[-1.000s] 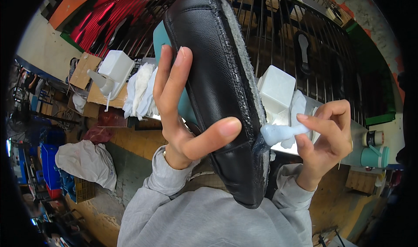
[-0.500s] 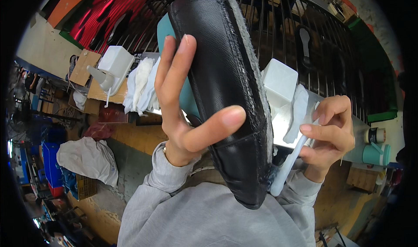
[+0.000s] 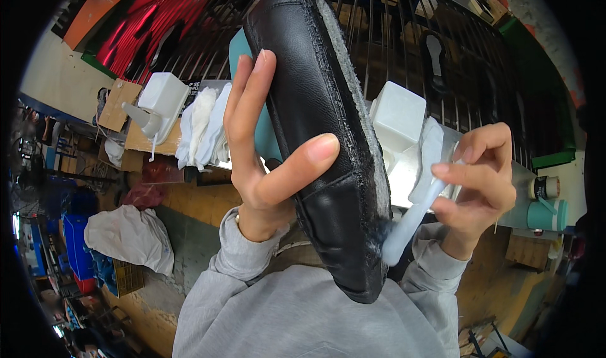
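Observation:
A black leather shoe upper (image 3: 309,99) stands tilted in front of me, pulled over a teal shoe last (image 3: 267,131). Its rough grey bottom edge (image 3: 353,87) faces right. My left hand (image 3: 268,150) grips it from the left, thumb across the leather and fingers along the far side. Between the thumb and fingers of my right hand (image 3: 476,178) is a brush with a whitish handle (image 3: 410,222). Its blurred bristle end meets the bottom edge near the lower end of the upper.
Behind the upper stands a white box-shaped container (image 3: 399,115) beside a folded white cloth (image 3: 428,159). Farther left are a white container with a spout (image 3: 163,99) and white cloths (image 3: 205,124). A barred rack (image 3: 467,61) holds dark soles (image 3: 435,55). A teal jug (image 3: 546,215) sits right.
The brush has shifted left and slightly up along the bottom edge, its handle more slanted. The upper has tipped slightly left at its top, and my left thumb sits a little higher.

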`<action>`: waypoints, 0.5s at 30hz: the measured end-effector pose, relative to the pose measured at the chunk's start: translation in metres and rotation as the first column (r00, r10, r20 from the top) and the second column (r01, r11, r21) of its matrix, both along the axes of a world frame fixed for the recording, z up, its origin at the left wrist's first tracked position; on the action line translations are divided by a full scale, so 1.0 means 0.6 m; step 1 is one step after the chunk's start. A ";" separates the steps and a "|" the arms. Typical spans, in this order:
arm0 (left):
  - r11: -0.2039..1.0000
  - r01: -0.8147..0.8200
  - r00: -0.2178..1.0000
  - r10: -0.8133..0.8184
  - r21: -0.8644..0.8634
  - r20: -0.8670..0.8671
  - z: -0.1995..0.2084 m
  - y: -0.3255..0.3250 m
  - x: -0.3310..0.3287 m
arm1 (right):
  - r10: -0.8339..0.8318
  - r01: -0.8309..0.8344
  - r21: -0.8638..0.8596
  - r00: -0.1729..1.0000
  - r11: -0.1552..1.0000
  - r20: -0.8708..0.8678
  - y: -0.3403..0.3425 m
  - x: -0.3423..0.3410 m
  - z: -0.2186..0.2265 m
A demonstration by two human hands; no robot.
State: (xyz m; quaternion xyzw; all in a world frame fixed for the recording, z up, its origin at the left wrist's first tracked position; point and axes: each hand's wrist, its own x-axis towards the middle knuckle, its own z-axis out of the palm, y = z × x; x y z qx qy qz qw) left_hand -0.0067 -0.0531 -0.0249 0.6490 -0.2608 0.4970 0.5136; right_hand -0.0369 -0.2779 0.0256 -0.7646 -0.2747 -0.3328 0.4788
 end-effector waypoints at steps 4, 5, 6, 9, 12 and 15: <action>0.998 -0.018 0.999 0.020 0.055 -0.042 -0.002 0.016 -0.002 | 0.133 -0.133 -0.045 0.991 0.990 0.001 -0.012 -0.011 -0.010; 0.998 -0.026 0.999 0.028 0.064 -0.033 -0.006 0.020 0.002 | 0.159 -0.159 -0.051 0.987 0.986 -0.010 -0.016 -0.015 -0.018; 0.997 -0.037 0.999 0.039 0.075 -0.022 -0.008 0.023 0.007 | 0.187 -0.188 -0.055 0.982 0.981 -0.016 -0.022 -0.018 -0.026; 0.996 -0.061 0.998 0.061 0.062 0.004 -0.015 0.037 0.022 | 0.184 -0.180 0.044 0.971 0.983 -0.152 -0.034 -0.033 -0.056; 0.998 -0.067 0.997 0.067 -0.007 -0.025 -0.021 0.062 0.022 | -0.082 0.097 0.030 0.942 0.995 -0.326 -0.045 -0.037 -0.084; 0.993 -0.102 0.993 0.099 -0.060 -0.062 -0.010 0.091 0.009 | -0.495 0.374 -0.454 0.850 0.809 -0.182 -0.059 -0.013 -0.123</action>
